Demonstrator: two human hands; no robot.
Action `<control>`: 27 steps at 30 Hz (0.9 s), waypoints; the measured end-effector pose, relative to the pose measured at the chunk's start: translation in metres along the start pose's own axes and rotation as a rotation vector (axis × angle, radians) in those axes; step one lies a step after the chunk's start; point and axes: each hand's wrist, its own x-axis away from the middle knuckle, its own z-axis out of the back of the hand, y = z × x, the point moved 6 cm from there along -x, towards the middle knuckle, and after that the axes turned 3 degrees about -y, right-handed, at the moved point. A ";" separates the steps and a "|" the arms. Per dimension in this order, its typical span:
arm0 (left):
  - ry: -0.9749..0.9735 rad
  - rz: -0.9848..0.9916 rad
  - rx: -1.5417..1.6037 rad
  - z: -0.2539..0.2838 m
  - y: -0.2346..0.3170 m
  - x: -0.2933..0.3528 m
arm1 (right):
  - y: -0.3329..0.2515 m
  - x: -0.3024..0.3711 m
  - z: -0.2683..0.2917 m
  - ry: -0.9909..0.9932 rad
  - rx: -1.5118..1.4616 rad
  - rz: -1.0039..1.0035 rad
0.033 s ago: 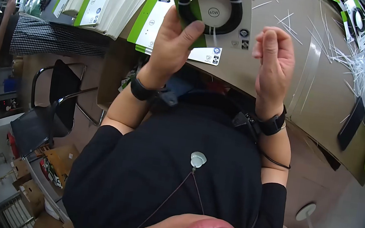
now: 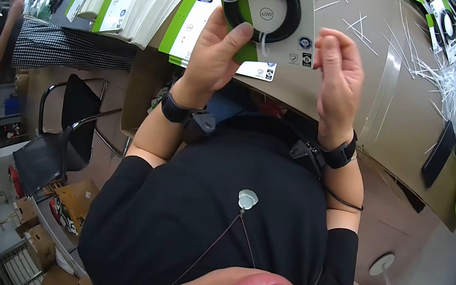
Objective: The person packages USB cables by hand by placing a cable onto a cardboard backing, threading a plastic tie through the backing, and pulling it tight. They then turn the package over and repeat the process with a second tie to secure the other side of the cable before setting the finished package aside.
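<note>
Resting against the front of a green-and-grey card (image 2: 307,24), the coiled black cable (image 2: 293,19) sits just above the thumb of the left hand (image 2: 209,63). That hand has the card firmly pinched at its lower left, thumb in front, fingers hidden behind. White bands show on the coil, and the tie (image 2: 264,43) right of the thumb has a loose tail. The coil looks already fastened to the card; only that tail seems unfinished. The right hand (image 2: 340,82), just beside the card's right edge, is loosely curled; whether it pinches anything, I cannot tell. Left of the grip lie flat cards (image 2: 188,30) and a stack of cards (image 2: 136,5) with no cable visible. Far to its right are scattered ties (image 2: 360,31) and carded cables (image 2: 447,25).
</note>
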 end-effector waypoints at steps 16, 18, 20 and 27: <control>-0.136 0.387 0.815 -0.009 -0.033 0.014 | -0.012 0.005 -0.015 -0.037 1.058 0.329; -0.151 0.469 0.971 -0.010 -0.044 0.018 | -0.013 0.004 -0.013 -0.074 0.769 0.308; -0.259 0.559 1.244 -0.015 -0.050 0.018 | -0.014 0.004 -0.012 -0.135 0.195 0.264; -0.121 0.680 1.373 -0.027 -0.050 0.024 | -0.034 0.016 -0.045 -0.254 0.737 0.571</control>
